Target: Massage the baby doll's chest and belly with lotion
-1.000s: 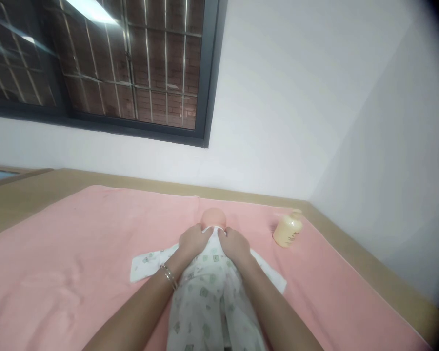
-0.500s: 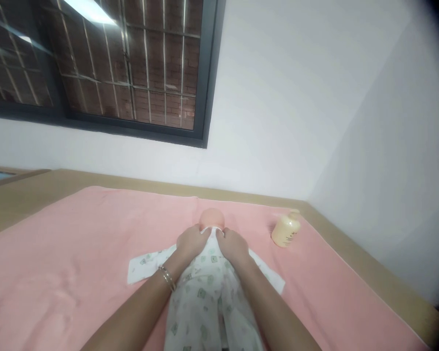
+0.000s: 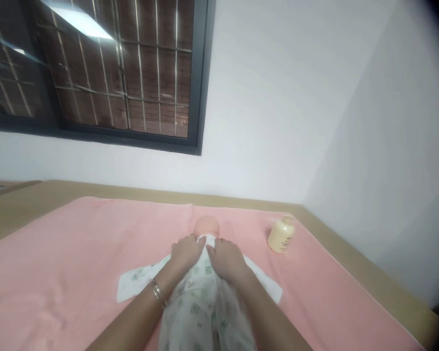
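A baby doll with a bald, pinkish head (image 3: 207, 226) lies on its back, its head toward the wall. It wears a white baby outfit with a green print (image 3: 195, 297), the sleeves spread out to both sides. My left hand (image 3: 187, 253) rests on the left of the chest below the neck, fingers lying over the cloth and thumb near the collar. On the right of the chest lies my right hand (image 3: 227, 257), its thumb apart from the fingers. The undersides of both hands are hidden. Some motion blur softens the lower cloth.
A pink cloth (image 3: 95, 253) covers the tan surface (image 3: 7, 214) under the doll. To the doll's right stands a cream pump bottle (image 3: 281, 236). Behind are a white wall (image 3: 278, 97) and a dark-framed window (image 3: 197, 97) with bars.
My hands have loosened at the collar and slid slightly down onto the chest, with fingers more spread. The whole view has shifted a little, moving the scene left and down.
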Action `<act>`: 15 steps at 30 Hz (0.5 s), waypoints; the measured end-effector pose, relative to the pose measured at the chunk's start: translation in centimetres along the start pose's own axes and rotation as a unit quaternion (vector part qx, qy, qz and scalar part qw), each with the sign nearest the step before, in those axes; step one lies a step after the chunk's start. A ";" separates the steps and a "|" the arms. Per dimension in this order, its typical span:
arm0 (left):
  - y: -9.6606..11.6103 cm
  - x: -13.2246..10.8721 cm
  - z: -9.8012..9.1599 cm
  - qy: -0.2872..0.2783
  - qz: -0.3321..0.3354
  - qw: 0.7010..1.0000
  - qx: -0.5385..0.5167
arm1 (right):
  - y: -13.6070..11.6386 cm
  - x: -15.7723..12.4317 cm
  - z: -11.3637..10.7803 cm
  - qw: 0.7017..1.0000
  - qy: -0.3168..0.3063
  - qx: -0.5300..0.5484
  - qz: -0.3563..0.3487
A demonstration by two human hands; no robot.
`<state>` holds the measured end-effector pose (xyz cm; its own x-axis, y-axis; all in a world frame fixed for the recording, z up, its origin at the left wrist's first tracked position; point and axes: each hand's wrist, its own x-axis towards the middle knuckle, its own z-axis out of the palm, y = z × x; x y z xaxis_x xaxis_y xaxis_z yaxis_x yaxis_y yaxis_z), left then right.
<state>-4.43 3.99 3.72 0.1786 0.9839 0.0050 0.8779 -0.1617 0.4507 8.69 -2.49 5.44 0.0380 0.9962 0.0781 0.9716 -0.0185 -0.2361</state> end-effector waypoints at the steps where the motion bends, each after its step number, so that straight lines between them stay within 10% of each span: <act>1: -0.1 0.0 0.0 -0.002 0.001 1.000 -0.003 | -0.2 -0.2 -0.1 1.000 0.006 -0.009 -0.006; 15: 0.0 -0.4 -0.3 -0.009 -0.002 1.000 -0.016 | -0.6 -0.5 0.0 1.000 0.010 -0.014 -0.001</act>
<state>-4.66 3.61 4.03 0.1834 0.9830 -0.0126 0.8637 -0.1550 0.4795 8.12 -3.00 5.50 0.0408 0.9944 0.0974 0.9779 -0.0197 -0.2083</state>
